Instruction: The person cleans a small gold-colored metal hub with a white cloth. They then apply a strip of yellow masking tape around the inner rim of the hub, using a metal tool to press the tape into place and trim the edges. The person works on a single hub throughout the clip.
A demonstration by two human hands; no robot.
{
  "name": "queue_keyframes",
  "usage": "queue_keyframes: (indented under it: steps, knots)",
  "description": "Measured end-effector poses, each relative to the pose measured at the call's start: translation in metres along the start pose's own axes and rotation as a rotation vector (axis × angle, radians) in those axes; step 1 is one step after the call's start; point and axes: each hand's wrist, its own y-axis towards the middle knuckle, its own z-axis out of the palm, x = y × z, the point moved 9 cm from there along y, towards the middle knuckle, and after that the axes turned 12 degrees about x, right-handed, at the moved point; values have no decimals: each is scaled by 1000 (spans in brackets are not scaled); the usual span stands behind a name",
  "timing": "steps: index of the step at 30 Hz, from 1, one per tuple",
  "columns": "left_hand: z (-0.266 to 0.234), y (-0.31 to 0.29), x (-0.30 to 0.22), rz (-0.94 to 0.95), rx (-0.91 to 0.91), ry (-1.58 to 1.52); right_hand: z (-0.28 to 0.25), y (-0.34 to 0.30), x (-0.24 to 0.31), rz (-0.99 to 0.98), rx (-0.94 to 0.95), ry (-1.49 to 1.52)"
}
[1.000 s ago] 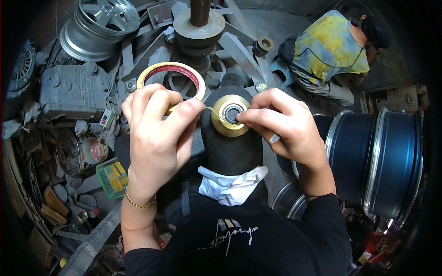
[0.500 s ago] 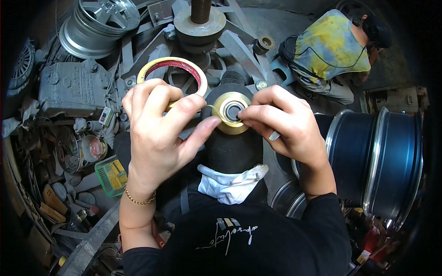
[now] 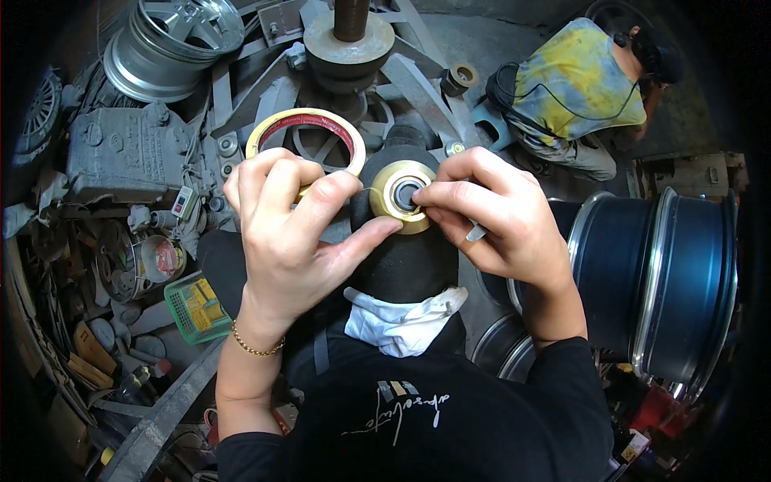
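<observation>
My left hand (image 3: 293,229) holds a roll of yellowish masking tape (image 3: 306,128) with a red inner core, and its thumb presses against a small gold ring-shaped part (image 3: 401,194). That part sits on top of a black rounded object (image 3: 405,257) on my lap. My right hand (image 3: 494,217) pinches the right side of the gold part with its fingertips at the dark centre hole. A ring is on one finger of the right hand. A white cloth (image 3: 399,321) lies below the black object.
A dark blue wheel rim (image 3: 658,281) stands at the right. A silver rim (image 3: 173,44) lies top left, beside a grey engine part (image 3: 120,153) and a machine column (image 3: 349,48). A person in a yellow-blue shirt (image 3: 574,88) crouches top right. Clutter and a green box (image 3: 193,305) fill the left.
My left thumb has stretched out to the right under the gold part. The right fingertips have shifted slightly on its centre. The tape roll stays in the left hand.
</observation>
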Motion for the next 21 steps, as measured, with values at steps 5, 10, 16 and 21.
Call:
queue_keyframes:
  steps: [5,10,16,21]
  knots:
    - [0,-2,0,1,-9,-9,-1,4,-1,-7,24,9]
    - [0,-1,-1,2,-10,-14,0,10,-3,7,79,32]
    - [0,-2,-1,5,-9,-16,3,17,-10,38,152,93]
    - [0,-1,0,16,-10,-22,1,27,-15,12,182,124]
